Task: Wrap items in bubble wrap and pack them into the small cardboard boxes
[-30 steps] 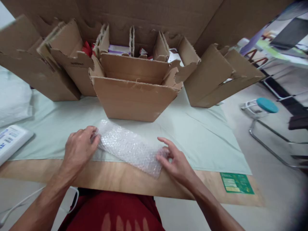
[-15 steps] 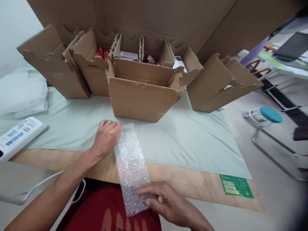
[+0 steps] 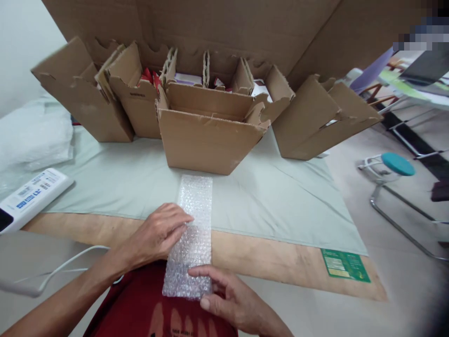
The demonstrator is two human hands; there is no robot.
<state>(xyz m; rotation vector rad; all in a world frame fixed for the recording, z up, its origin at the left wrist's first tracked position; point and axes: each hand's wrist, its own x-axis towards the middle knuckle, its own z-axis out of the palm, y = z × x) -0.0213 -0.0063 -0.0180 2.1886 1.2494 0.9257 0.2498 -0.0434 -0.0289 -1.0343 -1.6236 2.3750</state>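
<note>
A long narrow strip of clear bubble wrap (image 3: 196, 201) lies across the front edge of the table, its near end hanging over against a red garment. My left hand (image 3: 163, 231) rests over the strip's left edge, with its index finger and thumb lying on the wrap. At the lower right edge, my right hand (image 3: 229, 292) holds the near end, index finger on top and thumb beside the edge; its other fingers are partly hidden. Beyond the strip's far end stands an open cardboard bin (image 3: 199, 142).
Behind is a row of cardboard bins (image 3: 136, 105), some with red packets or small boxes. On the left are a pile of bubble wrap (image 3: 35, 135) and a white device (image 3: 35, 199). A green card (image 3: 345, 266) lies at the right table edge, near a teal stool (image 3: 398, 164).
My left hand has let go of the strip's far end and moved nearer, onto the strip's middle. The strip has turned straighter. My right hand has shifted slightly left along with the near end.
</note>
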